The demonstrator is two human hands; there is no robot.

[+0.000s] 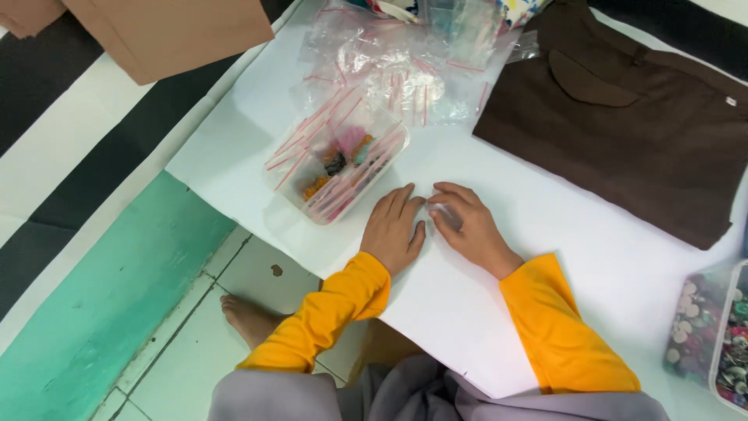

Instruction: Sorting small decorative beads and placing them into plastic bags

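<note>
My left hand (395, 228) lies flat on a white sheet (545, 234), fingers together, its fingertips touching a small clear plastic bag (444, 214). My right hand (469, 226) pinches that same little bag against the sheet. Both arms wear orange sleeves. Just left of the hands stands a clear plastic tub (336, 158) packed with small zip bags with red strips and some coloured bits inside.
A heap of empty clear zip bags (397, 66) lies behind the tub. A folded brown garment (639, 129) lies at the right. A clear box of buttons (713, 335) sits at the right edge. Brown cloth (167, 31) lies top left. My bare foot (249, 316) rests on the tiled floor.
</note>
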